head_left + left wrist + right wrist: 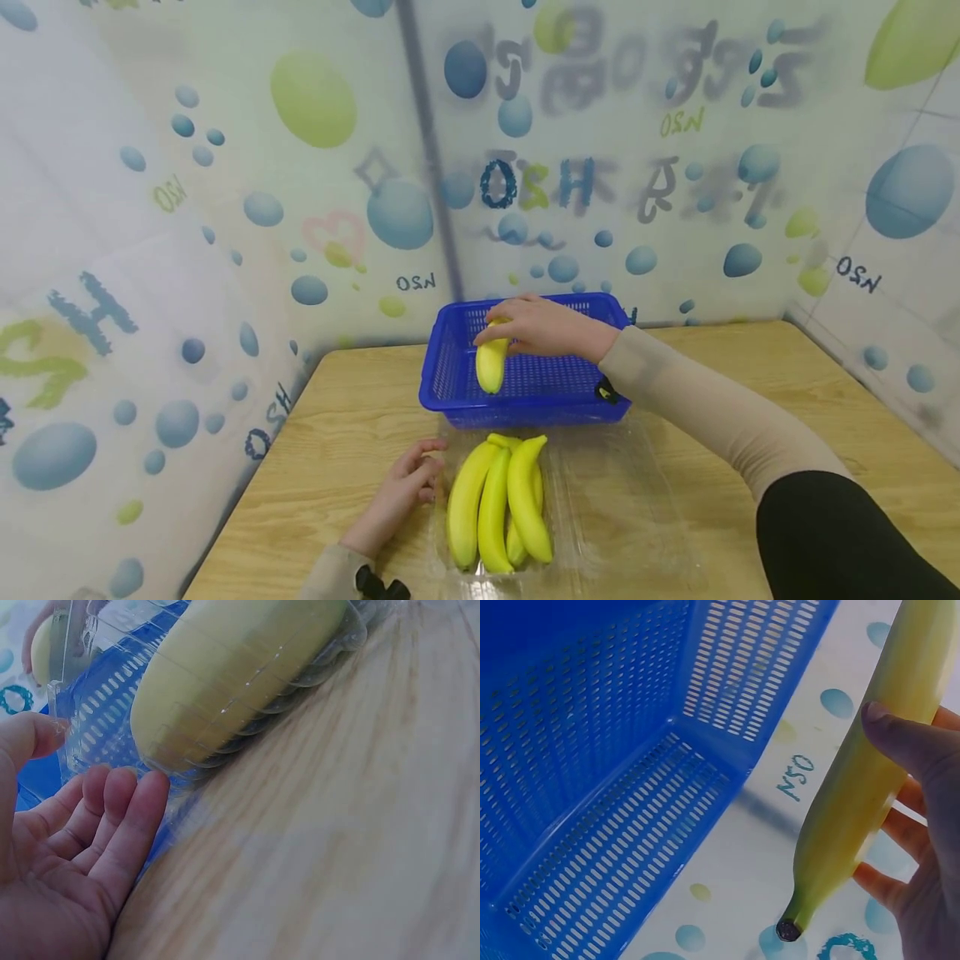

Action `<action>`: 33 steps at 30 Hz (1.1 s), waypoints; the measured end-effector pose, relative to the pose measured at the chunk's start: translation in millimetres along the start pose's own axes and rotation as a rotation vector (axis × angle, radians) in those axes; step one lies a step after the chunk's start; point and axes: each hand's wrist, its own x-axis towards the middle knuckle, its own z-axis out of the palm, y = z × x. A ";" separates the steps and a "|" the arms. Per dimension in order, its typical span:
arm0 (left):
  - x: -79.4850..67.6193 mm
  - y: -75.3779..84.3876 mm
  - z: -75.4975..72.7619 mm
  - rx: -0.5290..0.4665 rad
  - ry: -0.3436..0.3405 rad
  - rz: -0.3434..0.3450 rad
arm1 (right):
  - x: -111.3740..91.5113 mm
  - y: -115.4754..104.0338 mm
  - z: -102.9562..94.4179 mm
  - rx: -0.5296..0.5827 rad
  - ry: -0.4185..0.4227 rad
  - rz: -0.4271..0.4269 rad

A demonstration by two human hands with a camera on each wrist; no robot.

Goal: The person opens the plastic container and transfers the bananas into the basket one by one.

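Over the left part of the blue plastic basket, my right hand grips a yellow banana. In the right wrist view, the thumb lies on one side of this banana and the fingers on the other. My left hand is beside the upper left edge of a clear plastic clamshell box. Its relaxed, slightly bent fingers touch the box's transparent wall in the left wrist view. Several bananas lie side by side in the box's left half.
The basket stands at the back of a wooden table, against a curtain printed with bubbles and letters. Slots perforate the basket's walls and floor. The box's flat right half lies in front of the basket.
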 end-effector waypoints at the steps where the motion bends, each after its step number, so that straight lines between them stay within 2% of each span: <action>1: 0.1 -0.1 0.2 -0.001 0.001 -0.002 | 1.0 0.9 0.9 0.006 0.000 0.000; 10: 0.3 1.0 -1.5 0.000 0.006 0.016 | 17.4 14.1 14.9 0.022 0.004 0.011; 17: 1.1 -1.8 -2.3 0.008 -0.043 0.052 | 26.1 22.6 25.8 0.024 -0.003 0.031; 26: 0.0 -1.2 -1.6 0.000 -0.032 0.036 | 35.2 33.5 36.2 0.059 -0.031 0.073; 33: -0.6 0.7 -1.7 0.009 -0.033 0.019 | 39.8 36.5 42.7 0.044 -0.048 0.056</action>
